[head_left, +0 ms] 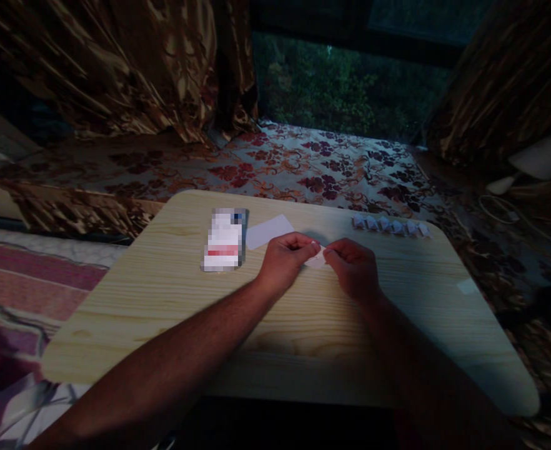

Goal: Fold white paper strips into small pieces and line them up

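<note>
Between my two hands is a small piece of white paper (317, 259), pinched from both sides just above the wooden table (285, 325). My left hand (287, 256) grips its left edge between thumb and fingers. On the right edge, the thumb and fingers of my right hand (354, 265) are closed. Parts of the paper are hidden by my fingers. A flat white sheet (270, 231) lies just left of my left hand. Beyond my right hand, a row of several small folded paper pieces (390, 225) stands near the far edge of the table.
A blurred-out phone-like object (223, 240) lies on the table's left part. Near the right edge is a small white scrap (467, 287). Behind the table stretches a floral-covered ledge (322, 165) below a window, with a lamp (542, 156) at right. A striped bedspread (36, 269) is at left.
</note>
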`<action>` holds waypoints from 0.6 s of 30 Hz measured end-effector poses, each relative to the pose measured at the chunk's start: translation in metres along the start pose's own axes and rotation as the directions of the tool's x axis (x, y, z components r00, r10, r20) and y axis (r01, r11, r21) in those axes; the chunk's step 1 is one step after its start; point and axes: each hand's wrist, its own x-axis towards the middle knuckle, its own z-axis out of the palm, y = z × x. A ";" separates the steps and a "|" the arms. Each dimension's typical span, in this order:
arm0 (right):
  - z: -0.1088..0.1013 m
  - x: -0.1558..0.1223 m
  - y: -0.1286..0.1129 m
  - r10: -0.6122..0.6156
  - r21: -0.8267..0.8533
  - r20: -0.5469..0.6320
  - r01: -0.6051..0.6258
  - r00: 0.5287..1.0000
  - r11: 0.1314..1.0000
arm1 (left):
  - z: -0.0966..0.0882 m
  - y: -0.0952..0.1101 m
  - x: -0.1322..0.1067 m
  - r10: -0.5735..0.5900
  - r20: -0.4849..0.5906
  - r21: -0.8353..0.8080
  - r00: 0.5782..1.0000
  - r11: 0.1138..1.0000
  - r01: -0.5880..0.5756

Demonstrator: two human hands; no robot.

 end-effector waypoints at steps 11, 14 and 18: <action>0.000 -0.002 0.002 0.009 -0.011 0.003 -0.009 1.000 1.000 | -0.001 -0.001 0.000 -0.028 -0.003 -0.024 1.000 0.999 0.028; 0.000 -0.002 0.003 0.010 -0.021 0.003 -0.010 1.000 1.000 | -0.002 -0.002 0.000 -0.024 0.003 -0.007 1.000 1.000 0.024; 0.000 -0.002 0.000 0.007 -0.039 0.005 -0.006 1.000 0.999 | -0.003 -0.003 0.000 -0.002 -0.007 0.016 1.000 1.000 0.002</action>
